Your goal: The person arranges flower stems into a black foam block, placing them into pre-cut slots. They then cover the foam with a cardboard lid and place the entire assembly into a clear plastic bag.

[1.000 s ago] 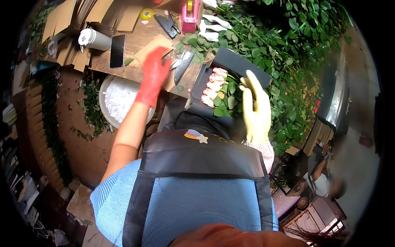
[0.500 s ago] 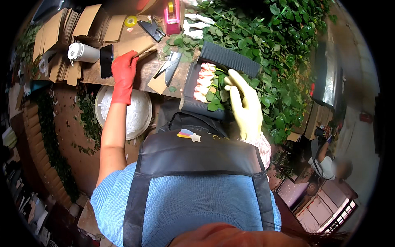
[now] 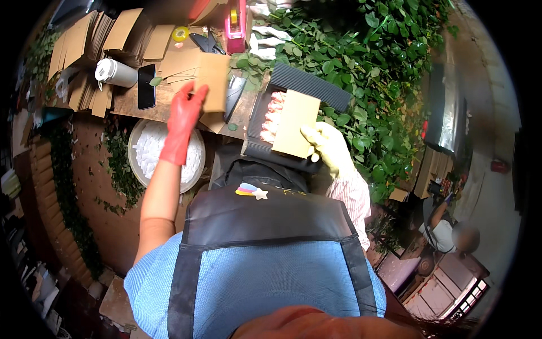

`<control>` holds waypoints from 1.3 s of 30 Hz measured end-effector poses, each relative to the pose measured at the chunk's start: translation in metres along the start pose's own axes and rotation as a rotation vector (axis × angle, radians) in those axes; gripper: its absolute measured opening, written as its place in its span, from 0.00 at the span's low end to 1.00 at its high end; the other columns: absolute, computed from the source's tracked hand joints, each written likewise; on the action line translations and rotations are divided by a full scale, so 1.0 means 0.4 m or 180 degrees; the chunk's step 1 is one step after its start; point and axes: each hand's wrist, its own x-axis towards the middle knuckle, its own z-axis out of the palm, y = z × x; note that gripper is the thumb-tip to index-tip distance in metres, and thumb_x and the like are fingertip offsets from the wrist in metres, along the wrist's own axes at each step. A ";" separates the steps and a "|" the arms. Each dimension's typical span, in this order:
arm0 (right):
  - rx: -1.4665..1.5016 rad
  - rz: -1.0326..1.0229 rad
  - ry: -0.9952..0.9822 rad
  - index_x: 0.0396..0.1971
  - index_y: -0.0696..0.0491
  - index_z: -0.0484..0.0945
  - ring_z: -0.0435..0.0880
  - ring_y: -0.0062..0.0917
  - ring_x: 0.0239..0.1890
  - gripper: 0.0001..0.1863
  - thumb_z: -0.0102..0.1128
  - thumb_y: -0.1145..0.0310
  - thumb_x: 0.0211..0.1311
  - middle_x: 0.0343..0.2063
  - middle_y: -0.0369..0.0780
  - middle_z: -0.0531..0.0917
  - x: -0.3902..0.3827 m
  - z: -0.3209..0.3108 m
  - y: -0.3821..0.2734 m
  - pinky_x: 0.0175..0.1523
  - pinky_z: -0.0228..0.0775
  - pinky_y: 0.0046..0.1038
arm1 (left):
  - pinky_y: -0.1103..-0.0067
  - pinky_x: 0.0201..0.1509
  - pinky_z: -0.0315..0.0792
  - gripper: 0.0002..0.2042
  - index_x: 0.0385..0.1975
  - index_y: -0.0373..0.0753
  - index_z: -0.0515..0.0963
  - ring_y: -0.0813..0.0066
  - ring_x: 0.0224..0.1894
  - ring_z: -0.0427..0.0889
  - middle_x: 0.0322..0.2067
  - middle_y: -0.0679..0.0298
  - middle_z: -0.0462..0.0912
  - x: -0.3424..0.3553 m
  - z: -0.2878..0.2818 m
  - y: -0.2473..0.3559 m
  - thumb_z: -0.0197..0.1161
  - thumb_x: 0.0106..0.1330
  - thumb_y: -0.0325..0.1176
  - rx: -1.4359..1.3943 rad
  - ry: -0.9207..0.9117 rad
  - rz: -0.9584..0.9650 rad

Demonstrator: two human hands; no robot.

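My left hand [image 3: 185,113], in a red glove, has its fingers apart. One fingertip overlaps the left edge of a tan cardboard piece [image 3: 213,82], which partly covers a pair of scissors [image 3: 235,96]. My right hand [image 3: 328,146], in a pale yellow glove, pinches the lower right edge of a cardboard sheet [image 3: 294,124]. That sheet lies over the stems of a row of pink roses [image 3: 272,117], whose blooms show along its left side. The roses rest on dark corrugated card [image 3: 313,85]; their stems are mostly hidden.
A black phone [image 3: 146,87] with a leaf on it and a white bottle [image 3: 116,72] are at left, beside cardboard stacks [image 3: 123,31]. Below the table edge stands a round tub [image 3: 135,164] of white pieces. Leafy rose stems [image 3: 384,85] fill the right; a pink tape dispenser [image 3: 235,28] stands behind.
A cardboard sheet now covers the rose stems, and my right hand has closed on its edge. My left hand has moved right and down; another cardboard piece has come over the scissors.
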 end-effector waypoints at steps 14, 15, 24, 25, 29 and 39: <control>-0.2814 -0.1795 0.0578 0.36 0.54 0.81 0.86 0.22 0.27 0.19 0.61 0.53 0.79 0.28 0.35 0.87 0.035 0.040 -0.001 0.38 0.78 0.28 | 0.57 0.58 0.78 0.56 0.76 0.36 0.57 0.38 0.56 0.82 0.53 0.44 0.80 -0.088 0.331 0.212 0.87 0.49 0.44 0.3256 -0.2808 0.2507; -0.2472 -0.1708 0.0421 0.35 0.54 0.83 0.85 0.21 0.26 0.19 0.61 0.53 0.80 0.26 0.35 0.87 -0.001 0.022 -0.008 0.38 0.78 0.27 | 0.56 0.58 0.78 0.54 0.72 0.33 0.60 0.38 0.57 0.81 0.52 0.44 0.81 -0.083 0.340 0.219 0.88 0.47 0.43 0.3336 -0.2872 0.2409; -0.2283 -0.0072 -0.0813 0.43 0.52 0.87 0.90 0.31 0.44 0.14 0.59 0.58 0.77 0.39 0.41 0.91 -0.031 -0.100 0.246 0.53 0.78 0.30 | 0.55 0.59 0.79 0.53 0.65 0.32 0.62 0.36 0.57 0.82 0.54 0.42 0.81 -0.037 0.372 0.229 0.91 0.41 0.46 0.3551 -0.3250 0.1917; -0.1626 -0.0496 -0.0978 0.48 0.55 0.86 0.89 0.35 0.49 0.13 0.62 0.62 0.75 0.45 0.45 0.89 -0.026 -0.088 0.255 0.58 0.77 0.35 | 0.55 0.59 0.79 0.54 0.66 0.33 0.62 0.35 0.57 0.82 0.54 0.42 0.81 -0.036 0.373 0.224 0.91 0.41 0.47 0.3550 -0.3147 0.1995; -0.1160 -0.3715 -0.1126 0.60 0.59 0.83 0.82 0.49 0.64 0.27 0.74 0.66 0.63 0.61 0.55 0.81 -0.026 -0.033 0.164 0.71 0.74 0.45 | 0.55 0.58 0.80 0.51 0.70 0.35 0.61 0.34 0.56 0.83 0.55 0.41 0.82 -0.035 0.366 0.198 0.88 0.48 0.44 0.3568 -0.3057 0.2170; -0.2403 -0.2579 0.0668 0.36 0.45 0.89 0.89 0.34 0.38 0.11 0.73 0.54 0.62 0.36 0.36 0.90 0.144 -0.032 0.057 0.47 0.79 0.37 | 0.56 0.51 0.81 0.22 0.60 0.35 0.71 0.39 0.46 0.89 0.44 0.40 0.88 -0.024 0.365 0.280 0.65 0.69 0.34 0.3481 -0.3240 0.1852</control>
